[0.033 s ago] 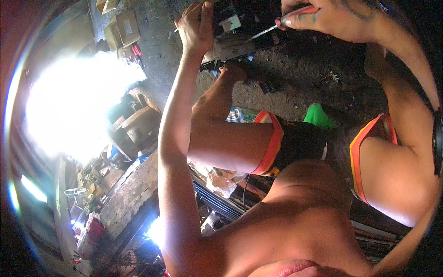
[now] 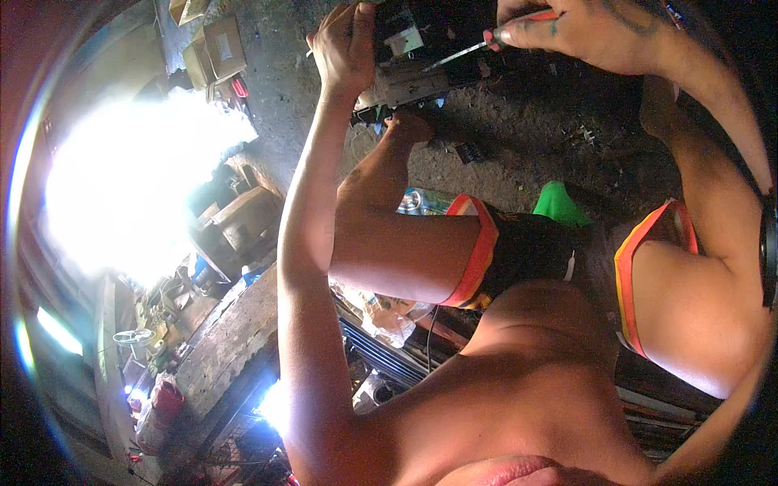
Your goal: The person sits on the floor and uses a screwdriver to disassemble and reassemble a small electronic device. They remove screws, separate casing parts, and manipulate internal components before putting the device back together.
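Note:
My right hand [image 2: 559, 36], at the top right, is closed round the red handle of a screwdriver [image 2: 466, 57]. Its metal shaft points left and slightly down, with the tip over a worn wooden board [image 2: 405, 85] on the ground. My left hand [image 2: 344, 49] is raised at the top, left of the board, with its fingers curled and partly cut off by the upper edge. What it grips is hidden; a small pale end sticks out on its left side. A dark object with a pale rectangular patch [image 2: 405, 39] lies between the hands.
My bare foot [image 2: 412, 125] rests beside the board on dark, littered ground [image 2: 519, 121]. Cardboard boxes [image 2: 223, 49] stand at the upper left. A wooden bench or plank [image 2: 227, 340] runs along the lower left, near a very bright light. Something green [image 2: 561, 204] lies between my legs.
The screwdriver has shifted a little to the left, its tip now further over the board. My right hand has turned slightly; my left hand looks unmoved.

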The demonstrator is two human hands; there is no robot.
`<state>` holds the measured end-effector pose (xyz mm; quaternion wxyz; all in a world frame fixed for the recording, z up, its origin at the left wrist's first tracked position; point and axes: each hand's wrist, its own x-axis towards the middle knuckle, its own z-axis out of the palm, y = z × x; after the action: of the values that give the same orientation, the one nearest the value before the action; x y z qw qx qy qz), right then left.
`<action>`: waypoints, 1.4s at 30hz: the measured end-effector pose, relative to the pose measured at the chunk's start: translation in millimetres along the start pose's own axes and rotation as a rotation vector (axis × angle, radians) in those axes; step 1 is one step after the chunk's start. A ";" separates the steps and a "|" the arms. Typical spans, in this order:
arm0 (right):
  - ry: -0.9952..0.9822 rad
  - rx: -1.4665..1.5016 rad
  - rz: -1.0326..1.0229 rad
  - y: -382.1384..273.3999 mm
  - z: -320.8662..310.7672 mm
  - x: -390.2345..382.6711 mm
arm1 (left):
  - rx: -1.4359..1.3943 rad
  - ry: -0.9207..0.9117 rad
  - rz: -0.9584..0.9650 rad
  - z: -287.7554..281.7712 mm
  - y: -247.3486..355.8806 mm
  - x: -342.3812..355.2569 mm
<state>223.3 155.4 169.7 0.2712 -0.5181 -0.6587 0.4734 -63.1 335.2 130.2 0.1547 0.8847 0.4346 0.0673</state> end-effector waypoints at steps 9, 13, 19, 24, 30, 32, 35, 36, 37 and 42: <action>-0.117 0.342 0.223 46.0 24.1 21.3 | -0.149 -0.004 -0.092 -1.4 10.9 -3.3; -0.113 0.382 0.168 54.6 30.3 23.9 | -0.049 0.009 0.012 -1.3 1.1 0.0; -0.121 0.405 0.184 41.5 33.9 27.5 | 0.021 0.023 0.056 -0.8 -2.5 1.7; -0.157 0.363 0.166 34.7 31.3 30.4 | 0.027 0.019 0.034 0.8 1.4 1.8; -0.168 0.356 0.182 32.5 29.6 29.1 | 0.028 0.011 0.041 0.6 -0.1 0.5; -0.174 0.366 0.189 33.6 29.7 28.5 | 0.027 0.001 0.025 0.8 0.9 0.5; -0.184 0.393 0.189 33.4 30.3 31.2 | 0.016 0.013 0.027 -0.9 3.4 -0.8; -0.178 0.405 0.194 34.0 30.8 31.3 | 0.011 0.017 0.040 -1.1 5.6 -0.6; -0.172 0.418 0.200 34.7 31.7 31.7 | 0.006 0.020 0.053 -1.2 6.5 -0.8; -0.124 0.471 0.192 43.7 39.5 32.9 | 0.030 0.003 0.016 -1.2 3.8 -0.7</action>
<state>198.0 173.4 109.8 0.2972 -0.4708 -0.4935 0.6682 -61.0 332.8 132.6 0.1403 0.8902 0.4287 0.0636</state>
